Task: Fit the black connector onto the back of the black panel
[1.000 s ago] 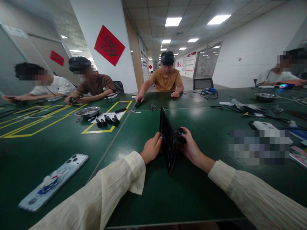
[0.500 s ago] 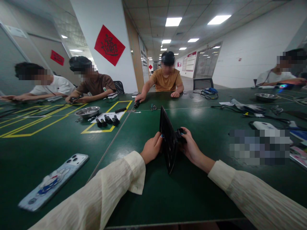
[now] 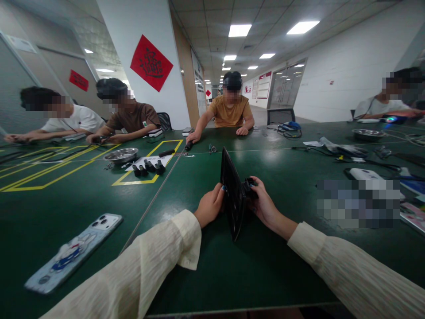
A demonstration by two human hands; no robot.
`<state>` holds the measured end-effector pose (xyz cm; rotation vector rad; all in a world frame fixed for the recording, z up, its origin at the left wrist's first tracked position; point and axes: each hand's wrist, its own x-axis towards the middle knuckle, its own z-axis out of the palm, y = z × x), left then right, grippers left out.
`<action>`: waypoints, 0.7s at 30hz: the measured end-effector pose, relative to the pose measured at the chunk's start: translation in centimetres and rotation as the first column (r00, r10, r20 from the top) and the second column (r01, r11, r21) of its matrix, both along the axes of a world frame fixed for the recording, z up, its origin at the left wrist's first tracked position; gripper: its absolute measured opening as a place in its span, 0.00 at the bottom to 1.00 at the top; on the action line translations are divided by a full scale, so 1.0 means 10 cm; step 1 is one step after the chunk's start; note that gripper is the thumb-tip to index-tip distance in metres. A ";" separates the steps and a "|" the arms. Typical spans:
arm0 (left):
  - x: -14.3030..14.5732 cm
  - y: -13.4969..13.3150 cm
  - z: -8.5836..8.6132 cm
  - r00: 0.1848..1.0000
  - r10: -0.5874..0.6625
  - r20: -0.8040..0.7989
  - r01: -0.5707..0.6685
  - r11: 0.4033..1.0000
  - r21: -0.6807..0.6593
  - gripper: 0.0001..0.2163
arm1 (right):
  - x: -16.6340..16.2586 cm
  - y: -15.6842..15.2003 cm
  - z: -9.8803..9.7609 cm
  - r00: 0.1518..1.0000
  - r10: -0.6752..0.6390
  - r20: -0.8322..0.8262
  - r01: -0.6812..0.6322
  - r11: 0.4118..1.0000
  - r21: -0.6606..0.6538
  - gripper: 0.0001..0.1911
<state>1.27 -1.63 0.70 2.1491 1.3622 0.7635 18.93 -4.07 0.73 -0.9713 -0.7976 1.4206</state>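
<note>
**A thin panel balanced on its edge**

Almost nothing has moved since the earlier pictures. Both hands stay in the same place. Only the far hand of the person in the orange shirt (image 3: 193,135) has slid a little.

The left hand (image 3: 209,206) is curled, with its fingertips pressed on the left face of the flat black plastic panel (image 3: 232,195). The right hand (image 3: 264,201) is closed around a small black knobby part (image 3: 249,184), which sits against the panel's right face. It is not clear if the part is joined to the panel. The panel stands upright on its lower corner on the dark green table (image 3: 272,266), right between the two hands.

The panel looks easy to tip, because it rests on so little. If one hand pushes harder than the other, it could fall flat or twist. The small part could also slip out of the fingers and roll off.

To the left, well apart, lies a light blue phone with a cartoon case (image 3: 75,252). Farther off stand a round silver metal bowl (image 3: 121,155) and a row of small black pieces (image 3: 148,167).
</note>
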 end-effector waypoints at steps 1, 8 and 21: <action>0.00 0.00 0.00 1.000 0.003 -0.007 -0.003 1.000 0.003 0.12 | 0.00 0.00 0.00 1.000 0.001 -0.001 -0.001 1.000 0.001 0.24; 0.00 0.01 0.00 1.000 -0.005 -0.028 0.005 1.000 0.002 0.11 | 0.00 0.00 0.01 1.000 0.001 -0.011 -0.001 1.000 -0.011 0.23; 0.01 -0.01 0.03 1.000 0.006 -0.005 -0.006 1.000 -0.019 0.11 | 0.00 0.01 -0.01 1.000 0.011 0.000 -0.011 1.000 0.000 0.23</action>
